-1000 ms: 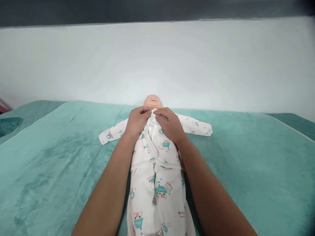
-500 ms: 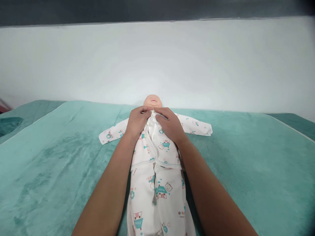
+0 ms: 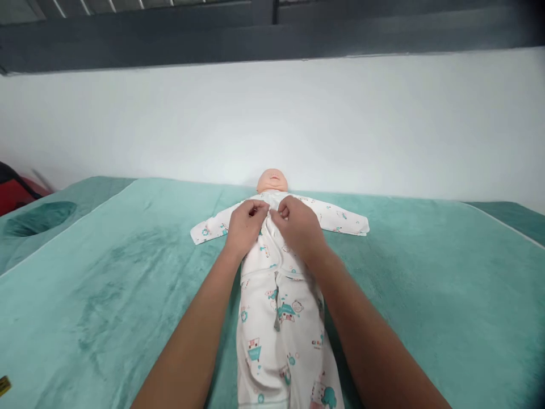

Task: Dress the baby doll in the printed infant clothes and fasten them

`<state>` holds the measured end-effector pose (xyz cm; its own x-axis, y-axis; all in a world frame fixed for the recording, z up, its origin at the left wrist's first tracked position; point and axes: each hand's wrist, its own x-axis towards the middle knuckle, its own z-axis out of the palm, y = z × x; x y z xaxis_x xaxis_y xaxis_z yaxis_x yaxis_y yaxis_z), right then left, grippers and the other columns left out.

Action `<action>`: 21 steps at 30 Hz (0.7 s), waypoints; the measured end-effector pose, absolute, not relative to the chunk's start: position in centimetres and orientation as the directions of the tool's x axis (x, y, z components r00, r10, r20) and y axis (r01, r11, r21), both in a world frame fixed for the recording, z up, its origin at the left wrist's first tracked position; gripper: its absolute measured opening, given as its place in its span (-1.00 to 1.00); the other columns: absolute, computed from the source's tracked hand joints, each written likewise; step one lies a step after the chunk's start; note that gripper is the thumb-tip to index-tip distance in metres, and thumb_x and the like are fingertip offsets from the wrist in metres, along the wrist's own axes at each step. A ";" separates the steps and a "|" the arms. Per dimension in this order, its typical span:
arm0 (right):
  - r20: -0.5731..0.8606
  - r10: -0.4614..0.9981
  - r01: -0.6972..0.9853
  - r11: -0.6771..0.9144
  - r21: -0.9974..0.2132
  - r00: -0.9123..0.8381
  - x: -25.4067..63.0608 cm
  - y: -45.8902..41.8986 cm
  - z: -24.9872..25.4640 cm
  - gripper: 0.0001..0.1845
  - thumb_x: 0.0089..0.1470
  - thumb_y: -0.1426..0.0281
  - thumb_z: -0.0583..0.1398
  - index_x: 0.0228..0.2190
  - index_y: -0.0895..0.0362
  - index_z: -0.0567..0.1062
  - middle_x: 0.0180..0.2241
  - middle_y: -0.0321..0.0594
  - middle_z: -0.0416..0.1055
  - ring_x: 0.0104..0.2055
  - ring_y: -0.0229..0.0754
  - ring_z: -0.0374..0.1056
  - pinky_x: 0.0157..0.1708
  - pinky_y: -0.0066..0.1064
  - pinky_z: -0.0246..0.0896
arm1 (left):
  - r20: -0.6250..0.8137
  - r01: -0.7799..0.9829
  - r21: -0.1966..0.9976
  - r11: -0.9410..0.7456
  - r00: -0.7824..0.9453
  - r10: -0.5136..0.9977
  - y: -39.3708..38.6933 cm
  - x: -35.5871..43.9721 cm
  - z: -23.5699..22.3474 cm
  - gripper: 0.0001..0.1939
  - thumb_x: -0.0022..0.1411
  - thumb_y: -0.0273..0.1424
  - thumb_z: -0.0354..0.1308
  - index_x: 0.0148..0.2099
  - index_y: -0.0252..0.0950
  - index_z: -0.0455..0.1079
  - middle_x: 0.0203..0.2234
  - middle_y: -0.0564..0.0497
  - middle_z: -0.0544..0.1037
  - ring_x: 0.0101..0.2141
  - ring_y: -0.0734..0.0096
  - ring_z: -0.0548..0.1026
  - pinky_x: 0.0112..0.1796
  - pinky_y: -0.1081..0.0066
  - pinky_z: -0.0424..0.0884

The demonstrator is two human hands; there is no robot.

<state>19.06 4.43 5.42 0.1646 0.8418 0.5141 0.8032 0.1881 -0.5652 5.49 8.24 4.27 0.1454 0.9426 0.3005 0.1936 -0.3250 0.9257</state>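
A baby doll (image 3: 272, 180) lies on its back, head toward the wall, arms spread sideways. It wears a white printed jacket (image 3: 258, 258) over white printed trousers (image 3: 279, 329). At the upper chest, my left hand (image 3: 248, 223) pinches the left front edge of the jacket between thumb and fingertips. My right hand (image 3: 299, 223) is closed at the opposite front edge, its fingertips almost meeting those of the left. The button or fastening between the fingertips is too small and covered to make out. Below the hands, the jacket's two front edges run down to the hem.
A green plush cover (image 3: 128, 295) spreads under the doll. Behind it rises a white wall (image 3: 272, 119) with a dark band above. At the far left are a dark oval hollow (image 3: 40, 218) in the green cloth and a red and black object (image 3: 15, 190).
Both hands have moved from the collar a little down the jacket front, and the collar is uncovered. The view has tilted up and shifted left.
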 end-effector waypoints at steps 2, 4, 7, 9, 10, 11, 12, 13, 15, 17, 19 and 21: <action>0.445 0.886 0.862 0.121 -0.492 0.130 18.2 3.1 5.7 -0.80 0.07 0.28 0.17 -0.47 0.08 0.27 -0.49 -0.28 0.26 -0.47 -0.20 0.16 -0.46 -0.37 -0.03 | 0.297 0.184 0.926 -0.331 0.191 0.936 6.9 4.7 3.8 -0.80 0.20 -0.34 0.10 -0.18 -0.26 0.50 -0.32 0.02 0.55 -0.27 0.41 0.46 -0.18 0.45 0.31; 0.411 0.901 0.900 0.058 -0.431 0.139 17.6 2.2 5.7 -0.78 0.08 0.25 0.17 -0.46 0.08 0.26 -0.49 -0.27 0.25 -0.50 -0.21 0.11 -0.50 -0.38 -0.09 | 0.307 0.175 0.923 -0.343 0.202 0.930 6.2 4.4 3.5 -0.79 0.19 -0.34 0.12 -0.13 -0.23 0.49 -0.32 0.04 0.52 -0.31 0.44 0.43 -0.21 0.46 0.30; 0.416 0.889 0.918 -0.010 -0.396 0.189 17.3 1.9 5.3 -0.84 0.11 0.29 0.13 -0.42 0.10 0.28 -0.44 -0.24 0.27 -0.50 -0.21 0.12 -0.50 -0.38 -0.13 | 0.308 0.189 0.918 -0.348 0.212 0.927 6.4 4.6 3.4 -0.84 0.15 -0.36 0.17 -0.19 -0.22 0.48 -0.37 0.08 0.46 -0.42 0.49 0.35 -0.31 0.49 0.26; 0.452 0.867 0.916 -0.012 -0.401 0.209 17.4 2.4 4.9 -0.89 0.11 0.33 0.12 -0.40 0.10 0.30 -0.39 -0.22 0.30 -0.47 -0.20 0.16 -0.48 -0.38 -0.10 | 0.282 0.198 0.924 -0.326 0.220 0.934 7.0 4.8 3.5 -0.89 0.14 -0.36 0.17 -0.26 -0.24 0.46 -0.40 0.09 0.45 -0.47 0.51 0.31 -0.36 0.49 0.23; 0.473 0.856 0.912 0.003 -0.410 0.209 17.4 2.7 4.7 -0.91 0.10 0.35 0.13 -0.39 0.10 0.32 -0.37 -0.23 0.31 -0.45 -0.20 0.18 -0.47 -0.38 -0.08 | 0.272 0.199 0.927 -0.317 0.224 0.936 7.3 4.8 3.5 -0.91 0.14 -0.36 0.17 -0.29 -0.24 0.45 -0.43 0.10 0.44 -0.48 0.51 0.30 -0.38 0.49 0.22; 0.494 0.844 0.908 0.022 -0.419 0.207 17.5 3.0 4.6 -0.93 0.09 0.36 0.13 -0.39 0.10 0.33 -0.36 -0.23 0.32 -0.44 -0.20 0.19 -0.45 -0.38 -0.05 | 0.266 0.197 0.930 -0.312 0.226 0.937 7.7 4.8 3.6 -0.91 0.15 -0.35 0.16 -0.31 -0.25 0.44 -0.45 0.10 0.44 -0.49 0.51 0.29 -0.39 0.49 0.22; 0.517 0.831 0.903 0.043 -0.428 0.206 17.6 3.3 4.5 -0.95 0.08 0.38 0.14 -0.39 0.09 0.35 -0.36 -0.24 0.33 -0.43 -0.20 0.20 -0.44 -0.37 -0.02 | 0.268 0.192 0.930 -0.313 0.226 0.936 7.9 4.8 3.7 -0.91 0.15 -0.35 0.16 -0.31 -0.25 0.43 -0.47 0.11 0.44 -0.50 0.51 0.29 -0.40 0.49 0.21; 0.538 0.818 0.896 0.064 -0.439 0.205 17.7 3.5 4.5 -0.96 0.08 0.39 0.13 -0.40 0.09 0.36 -0.36 -0.24 0.33 -0.41 -0.20 0.21 -0.41 -0.37 0.00 | 0.279 0.182 0.929 -0.321 0.220 0.935 8.1 4.7 3.8 -0.91 0.16 -0.35 0.15 -0.32 -0.25 0.43 -0.49 0.11 0.43 -0.50 0.51 0.30 -0.40 0.49 0.21; 0.560 0.802 0.871 0.108 -0.479 0.209 18.0 3.7 4.6 -0.94 0.08 0.41 0.12 -0.42 0.09 0.39 -0.37 -0.23 0.35 -0.37 -0.18 0.24 -0.36 -0.35 0.06 | 0.304 0.150 0.930 -0.336 0.200 0.931 8.3 4.8 4.2 -0.92 0.16 -0.36 0.15 -0.31 -0.25 0.43 -0.51 0.11 0.43 -0.49 0.51 0.32 -0.40 0.49 0.22; 0.545 0.805 0.808 0.151 -0.570 0.234 18.2 3.6 4.8 -0.89 0.09 0.41 0.10 -0.44 0.09 0.42 -0.37 -0.23 0.39 -0.33 -0.16 0.29 -0.31 -0.34 0.12 | 0.291 0.082 0.947 -0.311 0.194 0.937 8.3 5.0 4.8 -0.92 0.15 -0.37 0.15 -0.31 -0.26 0.42 -0.54 0.12 0.42 -0.50 0.51 0.34 -0.41 0.50 0.24; 0.469 0.833 0.690 0.153 -0.707 0.295 18.6 3.5 5.1 -0.87 0.10 0.37 0.11 -0.42 0.08 0.46 -0.41 -0.26 0.43 -0.35 -0.18 0.31 -0.32 -0.35 0.16 | 0.229 -0.004 0.972 -0.234 0.212 0.950 8.2 5.3 5.4 -0.93 0.14 -0.38 0.17 -0.31 -0.27 0.43 -0.56 0.12 0.43 -0.52 0.53 0.34 -0.43 0.50 0.26; 0.356 0.857 0.530 0.119 -0.840 0.372 18.8 3.3 5.3 -0.85 0.09 0.30 0.15 -0.40 0.08 0.49 -0.48 -0.30 0.42 -0.47 -0.22 0.28 -0.43 -0.38 0.16 | 0.158 -0.074 0.987 -0.144 0.238 0.958 8.1 5.6 6.0 -0.93 0.11 -0.40 0.19 -0.32 -0.29 0.44 -0.57 0.10 0.44 -0.56 0.55 0.33 -0.46 0.51 0.24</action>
